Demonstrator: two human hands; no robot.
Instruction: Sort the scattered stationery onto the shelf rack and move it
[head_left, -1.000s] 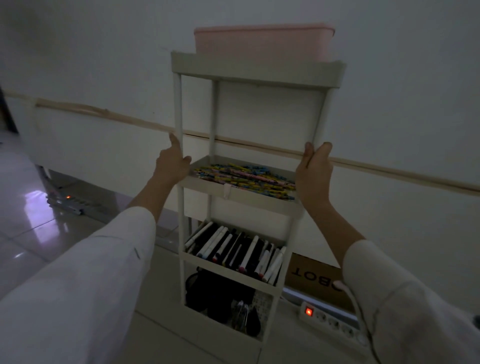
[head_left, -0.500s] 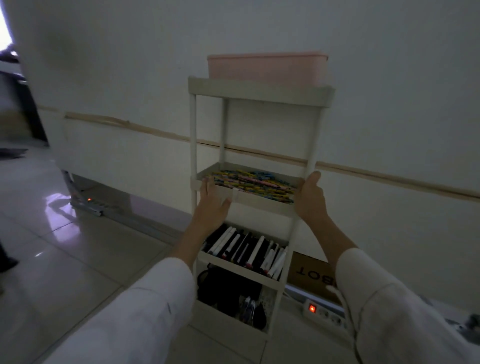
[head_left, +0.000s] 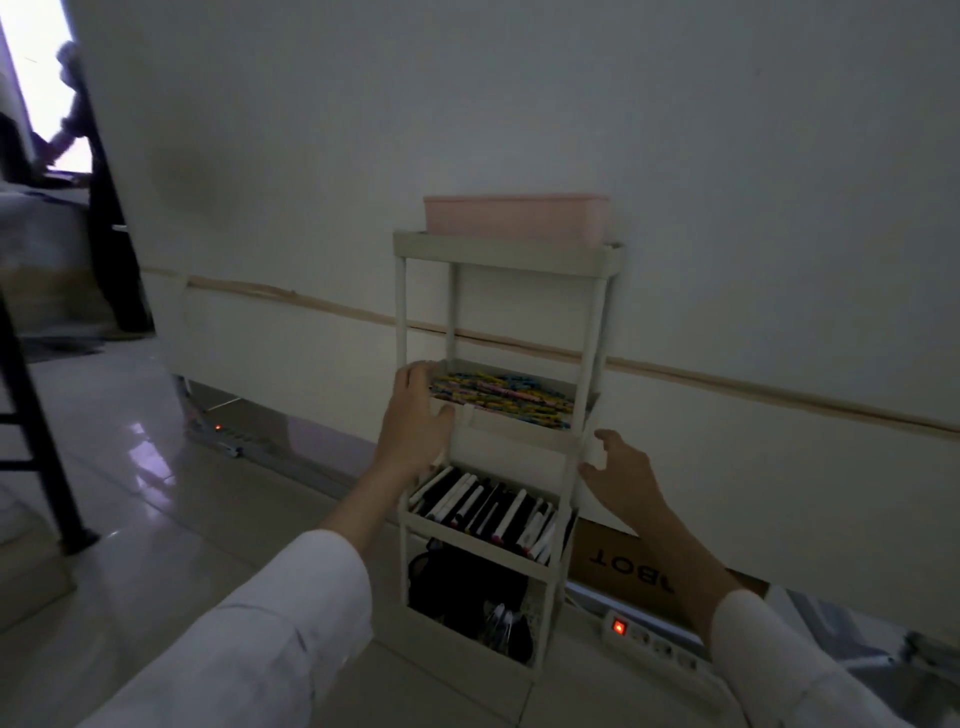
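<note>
Well left of the shelf rack (head_left: 498, 257), a black frame leg (head_left: 47, 452) stands on the tiled floor (head_left: 130, 467). Your left hand (head_left: 415, 415) grasps the rack's left front corner at tier 2, with the fingers (head_left: 413, 371) hooked over the rim and the thumb on its front. The rack stands upright on the floor, backed against the wall (head_left: 727, 208). It carries a pink box (head_left: 514, 221) on tier 1, coloured pens (head_left: 504, 392) on tier 2, black-and-white markers (head_left: 488, 509) on tier 3 and dark items you cannot make out on tier 4. Your right hand (head_left: 618, 467) hovers just beside the rack's right front post, fingers (head_left: 605, 436) released and loosely spread, holding nothing. Near the rack's right foot lies a power strip (head_left: 649, 636) with its red light on.

The rack looks tall and narrow. Pull with only 1 hand and it may tilt, sliding the pink box off or spilling the pens. Drag it rightward and a foot could snag the power strip.
</note>
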